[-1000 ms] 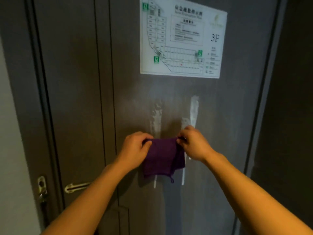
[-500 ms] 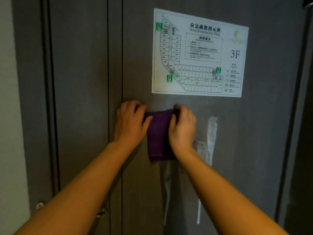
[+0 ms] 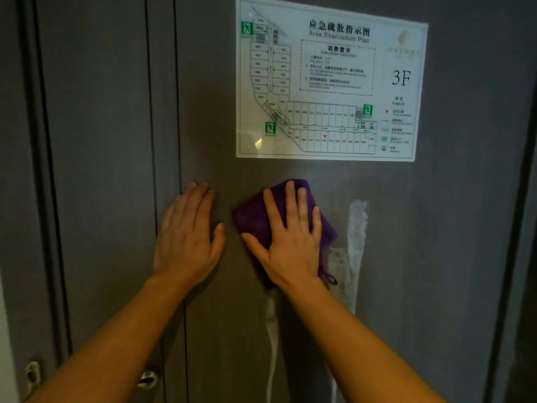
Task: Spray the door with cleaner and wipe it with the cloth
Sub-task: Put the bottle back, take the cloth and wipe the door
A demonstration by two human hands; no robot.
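The grey door point(image 3: 436, 257) fills the view. White foam streaks point(image 3: 358, 225) of cleaner run down it to the right of my hands, and another streak point(image 3: 271, 338) trails below the cloth. A folded purple cloth point(image 3: 252, 216) lies flat against the door under my right hand point(image 3: 290, 242), whose fingers are spread and pressing on it. My left hand point(image 3: 186, 237) rests flat on the bare door just left of the cloth, palm down and fingers apart, holding nothing. No spray bottle is in view.
A laminated evacuation plan point(image 3: 331, 80) is stuck to the door just above my hands. A metal door handle point(image 3: 146, 378) and a latch plate point(image 3: 32, 373) sit at the lower left. The door frame runs along the left and right edges.
Both hands rose with the cloth to just under the plan. My left hand has let go of the cloth and lies flat on the door; my right hand alone presses the cloth.
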